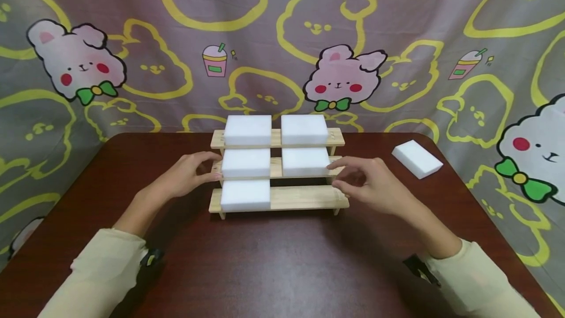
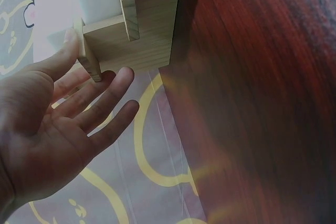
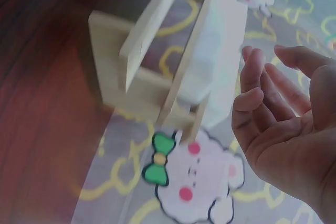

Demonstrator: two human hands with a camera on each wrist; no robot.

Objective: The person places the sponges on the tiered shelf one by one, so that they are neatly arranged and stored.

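A three-tier wooden rack (image 1: 304,199) stands on the table with white foam blocks (image 1: 245,162) on its steps. Two blocks sit on the top tier, two on the middle and one at the left of the lowest. At the rack's left end, my left hand (image 1: 187,173) pinches the end of the middle board; the left wrist view has its thumb against the wood and the other fingers spread loosely. My right hand (image 1: 375,183) hovers by the rack's right end, fingers loosely bent and holding nothing. In the right wrist view a gap shows between that hand and the rack (image 3: 147,35).
Another white foam block (image 1: 417,159) lies by itself on the dark reddish table (image 1: 265,269), right of the rack. A patterned curtain (image 1: 260,53) with cartoon rabbits hangs close behind the table and along its sides.
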